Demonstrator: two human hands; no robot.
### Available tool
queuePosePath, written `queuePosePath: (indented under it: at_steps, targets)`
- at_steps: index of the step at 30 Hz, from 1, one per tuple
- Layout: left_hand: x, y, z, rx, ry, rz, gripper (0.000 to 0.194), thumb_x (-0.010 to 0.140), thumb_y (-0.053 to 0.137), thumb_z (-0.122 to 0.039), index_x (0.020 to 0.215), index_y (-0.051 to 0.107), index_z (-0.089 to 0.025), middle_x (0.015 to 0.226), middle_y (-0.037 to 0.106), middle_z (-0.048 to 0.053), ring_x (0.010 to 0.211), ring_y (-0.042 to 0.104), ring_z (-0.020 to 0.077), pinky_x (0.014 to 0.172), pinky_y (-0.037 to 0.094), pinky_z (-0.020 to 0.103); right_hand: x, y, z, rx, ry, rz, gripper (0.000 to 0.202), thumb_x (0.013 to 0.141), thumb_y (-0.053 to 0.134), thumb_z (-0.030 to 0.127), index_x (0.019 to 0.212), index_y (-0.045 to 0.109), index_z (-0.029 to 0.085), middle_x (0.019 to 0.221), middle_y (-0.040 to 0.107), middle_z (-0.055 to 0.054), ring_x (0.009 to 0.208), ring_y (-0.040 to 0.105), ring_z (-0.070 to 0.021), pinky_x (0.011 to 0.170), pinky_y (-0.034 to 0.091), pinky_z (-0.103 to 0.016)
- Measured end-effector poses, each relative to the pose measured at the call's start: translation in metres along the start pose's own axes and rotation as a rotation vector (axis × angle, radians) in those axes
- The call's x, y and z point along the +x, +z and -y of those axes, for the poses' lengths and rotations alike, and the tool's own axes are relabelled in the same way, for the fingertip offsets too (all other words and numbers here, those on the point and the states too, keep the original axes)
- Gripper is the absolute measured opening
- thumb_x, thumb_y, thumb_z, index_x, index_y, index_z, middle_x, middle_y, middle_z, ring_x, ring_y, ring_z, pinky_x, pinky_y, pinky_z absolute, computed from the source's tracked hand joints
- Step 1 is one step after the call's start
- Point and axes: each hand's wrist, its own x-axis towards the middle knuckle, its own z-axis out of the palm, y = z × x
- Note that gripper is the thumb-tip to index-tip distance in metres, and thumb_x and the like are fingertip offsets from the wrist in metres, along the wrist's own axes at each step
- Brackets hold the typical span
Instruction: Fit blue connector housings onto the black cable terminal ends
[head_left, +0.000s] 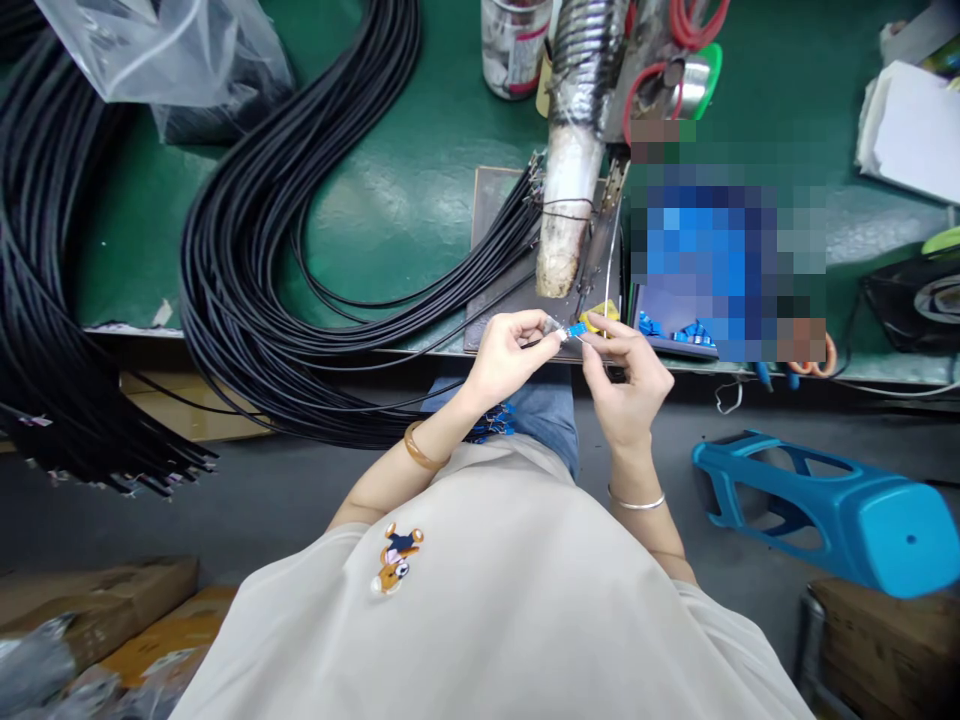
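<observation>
My left hand (pixel 514 352) is closed in a pinch on the stripped end of a black cable, with silvery wire showing at its fingertips. Right beside those fingertips is a small blue connector (pixel 577 329), pinched at its other side by my right hand (pixel 631 370). The exact contact of thumb and forefinger there is partly hidden. Just behind the hands is a yellow piece (pixel 602 316), with a thin pale wire (pixel 607 265) hanging above it. A foil-wrapped duct (pixel 571 190) points down toward the hands from the far side.
Black cables (pixel 247 230) loop over the green table (pixel 397 190) to the left. At right, a tray (pixel 679 347) holds blue connectors beside a pixelated area. Orange-handled scissors (pixel 825 357) lie at the edge. A blue stool (pixel 832 510) stands below. Cable ends with blue connectors (pixel 495 424) rest by my lap.
</observation>
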Motion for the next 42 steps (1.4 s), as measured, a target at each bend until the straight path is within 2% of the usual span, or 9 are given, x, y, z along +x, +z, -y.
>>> queuePosePath:
  at_steps: [5,14,20,24,28,36,42]
  targets:
    - [0.002,0.001,0.0,0.149,0.051,-0.055,0.018,0.083,0.062,-0.026,0.071,0.066,-0.013,0.059,0.046,-0.003,0.056,0.036,0.0069,0.054,0.03,0.021,0.005,0.007,-0.004,-0.029,-0.057,0.011,0.007,0.088,0.064,0.017,0.085,0.061,0.022,0.112,0.076,-0.006,0.09,0.076,-0.0179,0.079,0.063,-0.031]
    - [0.003,0.002,-0.007,0.123,0.079,-0.061,0.017,0.084,0.062,-0.025,0.075,0.069,-0.011,0.065,0.056,-0.001,0.06,0.046,0.0075,0.057,0.037,0.019,0.013,0.007,0.0,-0.026,-0.068,-0.016,0.007,0.086,0.067,0.015,0.084,0.065,0.021,0.111,0.077,-0.005,0.09,0.076,-0.0179,0.083,0.063,-0.032]
    - [0.001,0.0,-0.01,0.153,0.078,-0.055,0.017,0.083,0.062,-0.024,0.073,0.068,-0.012,0.062,0.05,-0.002,0.058,0.041,0.0069,0.055,0.034,0.019,0.015,0.005,0.002,-0.047,-0.127,0.019,0.009,0.085,0.066,0.013,0.083,0.064,0.022,0.113,0.076,-0.005,0.094,0.076,-0.0188,0.085,0.064,-0.034]
    - [0.0,0.0,-0.008,0.219,0.066,-0.048,0.016,0.082,0.062,-0.023,0.072,0.067,-0.012,0.06,0.046,-0.003,0.056,0.036,0.0064,0.053,0.03,0.021,0.013,0.004,0.001,-0.074,-0.143,0.034,0.01,0.085,0.065,0.012,0.083,0.062,0.021,0.111,0.077,-0.006,0.089,0.076,-0.0177,0.083,0.063,-0.031]
    - [-0.001,0.001,-0.007,0.234,0.063,-0.041,0.017,0.082,0.061,-0.023,0.071,0.067,-0.012,0.059,0.044,-0.004,0.056,0.034,0.0064,0.053,0.028,0.021,0.011,0.003,-0.001,-0.118,-0.164,0.019,0.011,0.085,0.066,0.011,0.085,0.062,0.021,0.108,0.077,-0.006,0.095,0.076,-0.0185,0.08,0.062,-0.029]
    - [0.002,0.003,-0.013,0.212,0.075,-0.065,0.017,0.083,0.061,-0.025,0.074,0.067,-0.012,0.063,0.051,-0.002,0.058,0.041,0.007,0.055,0.035,0.019,0.016,0.005,0.0,-0.136,-0.206,0.004,0.01,0.086,0.066,0.012,0.085,0.066,0.021,0.108,0.077,-0.006,0.098,0.075,-0.0192,0.089,0.062,-0.034]
    - [0.0,0.0,-0.011,0.213,0.084,-0.049,0.016,0.083,0.062,-0.025,0.075,0.068,-0.012,0.063,0.054,-0.002,0.058,0.043,0.0069,0.054,0.034,0.018,0.015,0.003,0.002,-0.14,-0.185,0.047,0.009,0.088,0.063,0.014,0.082,0.062,0.021,0.111,0.076,-0.008,0.091,0.076,-0.0177,0.084,0.064,-0.033]
